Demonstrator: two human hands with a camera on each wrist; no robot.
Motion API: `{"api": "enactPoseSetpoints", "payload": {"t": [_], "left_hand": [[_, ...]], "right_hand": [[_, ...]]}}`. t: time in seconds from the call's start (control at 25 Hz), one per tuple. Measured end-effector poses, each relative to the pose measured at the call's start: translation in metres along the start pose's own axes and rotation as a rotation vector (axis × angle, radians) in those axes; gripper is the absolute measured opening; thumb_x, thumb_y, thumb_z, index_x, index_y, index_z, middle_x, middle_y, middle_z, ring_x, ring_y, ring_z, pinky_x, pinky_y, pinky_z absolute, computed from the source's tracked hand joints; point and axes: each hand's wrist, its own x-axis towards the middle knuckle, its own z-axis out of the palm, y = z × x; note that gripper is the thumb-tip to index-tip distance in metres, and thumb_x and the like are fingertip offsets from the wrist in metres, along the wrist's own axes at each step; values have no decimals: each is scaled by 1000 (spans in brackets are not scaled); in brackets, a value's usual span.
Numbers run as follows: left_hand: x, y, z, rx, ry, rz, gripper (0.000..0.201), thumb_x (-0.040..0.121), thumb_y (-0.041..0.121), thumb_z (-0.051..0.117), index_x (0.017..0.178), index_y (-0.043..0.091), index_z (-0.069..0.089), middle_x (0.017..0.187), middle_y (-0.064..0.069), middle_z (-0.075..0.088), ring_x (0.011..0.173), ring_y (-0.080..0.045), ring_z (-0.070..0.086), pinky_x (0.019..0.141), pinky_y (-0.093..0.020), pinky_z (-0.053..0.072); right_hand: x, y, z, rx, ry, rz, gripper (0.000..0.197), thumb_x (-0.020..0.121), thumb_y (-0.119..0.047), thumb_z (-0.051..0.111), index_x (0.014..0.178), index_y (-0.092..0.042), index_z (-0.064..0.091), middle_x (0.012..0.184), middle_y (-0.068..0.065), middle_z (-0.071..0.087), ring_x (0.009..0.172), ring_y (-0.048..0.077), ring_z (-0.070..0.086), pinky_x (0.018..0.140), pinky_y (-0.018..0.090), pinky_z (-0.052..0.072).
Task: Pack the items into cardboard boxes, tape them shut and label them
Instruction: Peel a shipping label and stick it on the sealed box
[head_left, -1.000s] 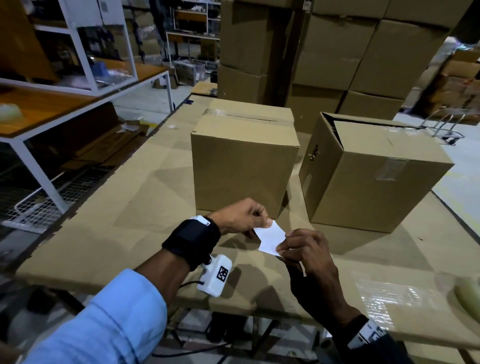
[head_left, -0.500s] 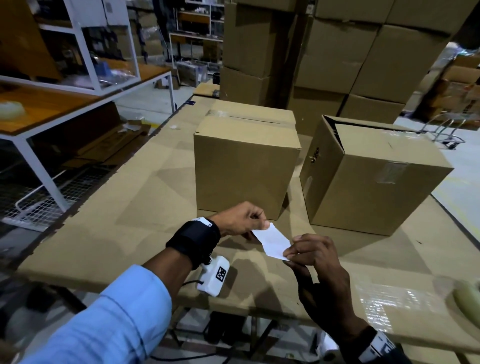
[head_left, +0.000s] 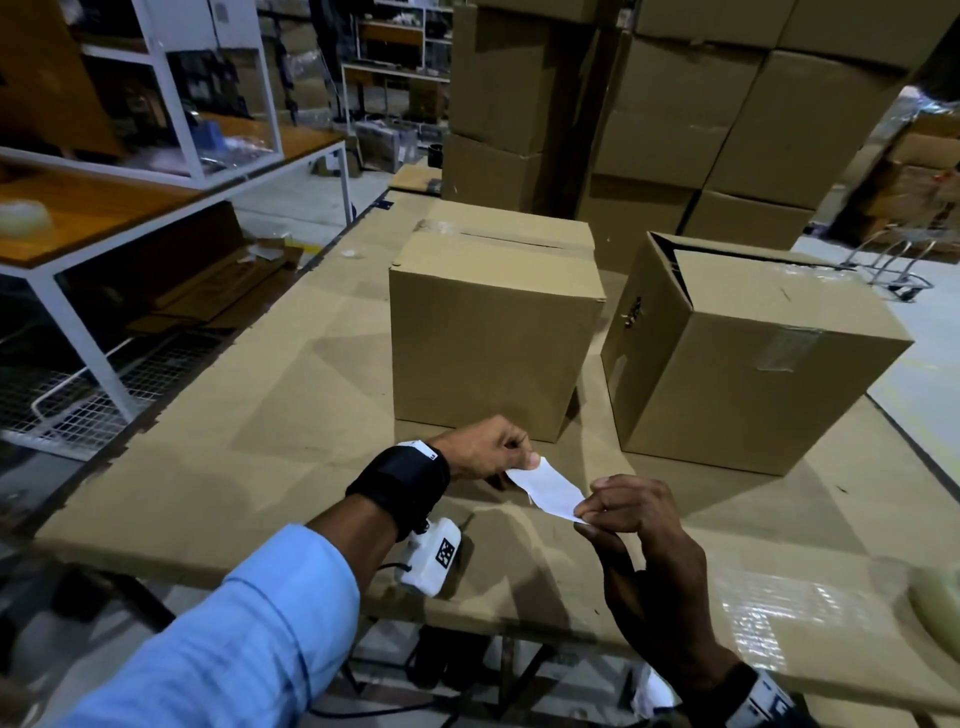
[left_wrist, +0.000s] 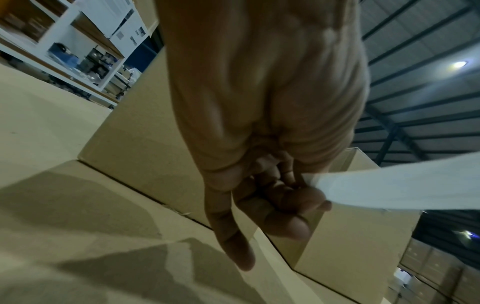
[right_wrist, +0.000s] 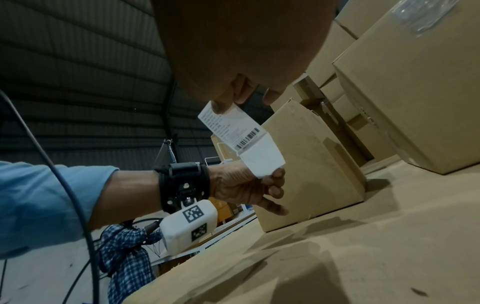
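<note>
A white label (head_left: 548, 488) is stretched between both hands just above the table's near side. My left hand (head_left: 488, 453) pinches its far end, and my right hand (head_left: 623, 512) pinches its near end. In the right wrist view the label (right_wrist: 233, 131) shows printed text and a barcode, with a blank backing strip (right_wrist: 262, 158) peeling off toward the left hand. The left wrist view shows the strip (left_wrist: 389, 189) leaving the left fingers (left_wrist: 306, 197). Two brown cardboard boxes stand behind: a closed one (head_left: 493, 332) straight ahead, and one (head_left: 748, 353) lying on its side at the right.
The table (head_left: 249, 447) is covered in cardboard. A tape roll (head_left: 935, 597) and shiny tape patch (head_left: 779, 618) lie near its right front edge. Stacked cartons (head_left: 701, 104) rise behind. A white shelf frame (head_left: 171, 171) stands at the left.
The hands have drawn apart, the right hand moving right and toward me. The label now spans a longer strip between them, its backing peeling away.
</note>
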Motion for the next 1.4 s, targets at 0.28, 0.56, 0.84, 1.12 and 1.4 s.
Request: {"api": "enactPoseSetpoints", "payload": {"t": [0.28,0.56,0.84,1.12,1.4], "left_hand": [[-5,-26,-14,441,65,-62,24,98,20,63,87,-2,65,78,-14,62,69,-22,50,60,-28,34],[-11,-44,-5,826,-61,-74,61,71,57,37,99,18,73,102,-5,68,97,-29,61,81,-38,53],[-23,-62,6,1017,466,123,43,93,61,49,108,22,62,118,0,57,107,-24,51,83,-40,47],[-24,-22,-33,860,921,515,36,100,35,46,96,7,68,97,-8,66,92,-27,57,78,-36,48],[-3,27,-70,869,1032,615,36,97,33,50,109,4,67,123,-16,61,122,-34,50,100,-46,47]], "right_hand": [[15,-12,-15,36,47,63,12,85,-1,67,87,-12,62,91,4,67,103,30,65,87,37,49],[53,16,-16,176,34,407,9,89,-13,74,86,-17,66,93,-1,71,107,19,66,94,38,51],[83,43,5,196,23,567,10,86,-17,78,85,-21,69,93,-7,74,95,17,71,91,51,55],[132,70,26,170,64,612,8,85,-17,78,80,-17,71,85,1,74,76,17,71,66,40,59],[150,101,42,126,9,616,9,82,-25,80,78,-22,72,91,3,72,91,22,68,74,35,57]]}}
